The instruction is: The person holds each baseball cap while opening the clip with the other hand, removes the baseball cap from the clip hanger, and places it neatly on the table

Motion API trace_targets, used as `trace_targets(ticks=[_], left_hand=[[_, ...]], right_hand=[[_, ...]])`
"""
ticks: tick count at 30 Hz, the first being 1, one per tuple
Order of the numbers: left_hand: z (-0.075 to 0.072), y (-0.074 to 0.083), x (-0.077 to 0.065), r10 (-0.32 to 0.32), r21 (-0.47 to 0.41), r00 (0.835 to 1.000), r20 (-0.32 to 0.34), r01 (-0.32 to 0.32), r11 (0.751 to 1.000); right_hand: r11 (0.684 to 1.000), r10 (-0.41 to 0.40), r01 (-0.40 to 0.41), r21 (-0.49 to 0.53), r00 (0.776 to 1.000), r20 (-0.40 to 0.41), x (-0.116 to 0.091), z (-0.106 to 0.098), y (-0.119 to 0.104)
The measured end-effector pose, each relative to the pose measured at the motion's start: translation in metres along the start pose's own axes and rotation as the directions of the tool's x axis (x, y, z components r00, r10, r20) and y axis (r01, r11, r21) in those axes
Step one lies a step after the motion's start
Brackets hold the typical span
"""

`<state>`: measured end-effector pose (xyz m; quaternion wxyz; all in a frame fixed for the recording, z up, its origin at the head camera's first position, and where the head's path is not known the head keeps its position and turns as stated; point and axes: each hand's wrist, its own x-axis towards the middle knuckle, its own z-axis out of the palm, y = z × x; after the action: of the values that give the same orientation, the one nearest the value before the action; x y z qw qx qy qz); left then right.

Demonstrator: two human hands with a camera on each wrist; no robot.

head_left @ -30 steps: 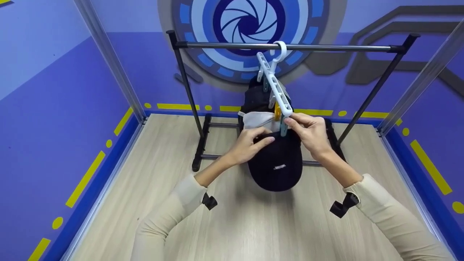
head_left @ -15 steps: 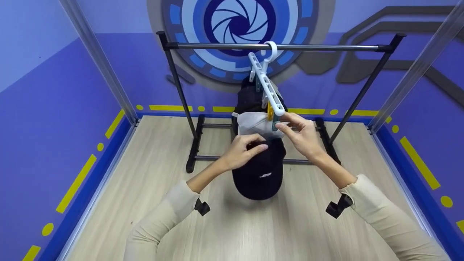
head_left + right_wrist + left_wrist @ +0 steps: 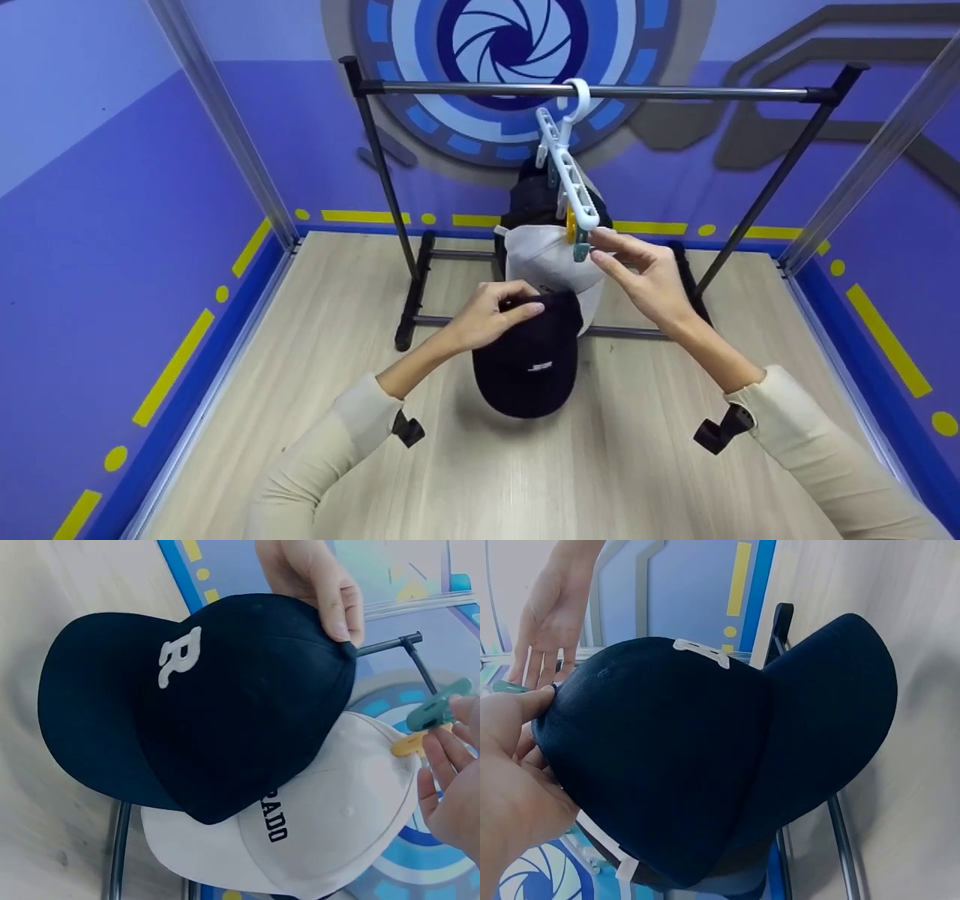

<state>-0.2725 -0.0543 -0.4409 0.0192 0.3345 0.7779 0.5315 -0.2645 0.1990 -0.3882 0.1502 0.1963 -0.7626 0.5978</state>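
Note:
My left hand [image 3: 484,315] pinches the back edge of a black cap [image 3: 525,367] between thumb and fingers. The cap hangs crown up with its brim down, below and left of the hanger's near end; a white R [image 3: 180,658] is on its front. Thumb and fingers of my right hand [image 3: 649,281] hold a teal clip [image 3: 581,246] at the near end of a white clip hanger [image 3: 574,184]. The clip is apart from the black cap. Behind it, a yellow clip [image 3: 409,744] grips a white cap [image 3: 330,795], partly hidden by the black one.
The hanger hooks over the bar [image 3: 697,92] of a dark metal rack standing on the wood-look surface [image 3: 360,300]. More dark caps [image 3: 531,201] hang farther back. Blue-purple panels [image 3: 120,225] enclose the back and sides.
The black cap has come away from the teal clip and moved down and left in my left hand, uncovering more of the white cap. My right hand stays at the clip.

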Motion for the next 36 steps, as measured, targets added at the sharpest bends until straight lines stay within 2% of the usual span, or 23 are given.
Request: trace_targets(ticks=[7, 10, 12, 14, 17, 22, 28, 36], left_hand=[[-0.011, -0.004, -0.012, -0.056, -0.039, 0.998, -0.022, 0.055, 0.998], [-0.015, -0.006, -0.019, -0.081, -0.056, 0.996, -0.021, 0.08, 0.995], [-0.017, -0.007, -0.024, -0.095, -0.07, 0.995, -0.015, 0.094, 0.993], [-0.02, -0.007, -0.029, -0.103, -0.08, 0.995, -0.007, 0.102, 0.992], [-0.025, -0.009, -0.036, -0.111, -0.082, 0.994, 0.002, 0.111, 0.99], [-0.031, -0.012, -0.045, -0.137, -0.063, 0.99, 0.008, 0.138, 0.989], [-0.035, -0.021, -0.056, -0.187, -0.074, 0.982, 0.018, 0.187, 0.98], [-0.044, -0.033, -0.071, -0.227, -0.088, 0.974, 0.019, 0.228, 0.97]], right_hand=[[1.0, -0.024, 0.025, -0.002, 1.0, 0.014, 0.001, -0.008, 0.002], [0.999, -0.017, 0.017, -0.049, 1.0, 0.003, -0.001, -0.016, 0.007], [0.992, -0.025, 0.025, -0.127, 1.0, -0.002, -0.003, -0.021, 0.011], [0.973, -0.04, 0.038, -0.228, 0.999, -0.003, -0.005, -0.027, 0.015], [0.922, -0.077, 0.077, -0.38, 0.997, 0.017, -0.009, -0.035, 0.02], [0.856, -0.098, 0.116, -0.503, 0.993, 0.063, -0.015, -0.047, 0.029], [0.832, -0.071, 0.087, -0.548, 0.996, 0.05, -0.021, -0.06, 0.038], [0.815, -0.095, 0.121, -0.567, 0.993, 0.075, -0.027, -0.068, 0.052]])
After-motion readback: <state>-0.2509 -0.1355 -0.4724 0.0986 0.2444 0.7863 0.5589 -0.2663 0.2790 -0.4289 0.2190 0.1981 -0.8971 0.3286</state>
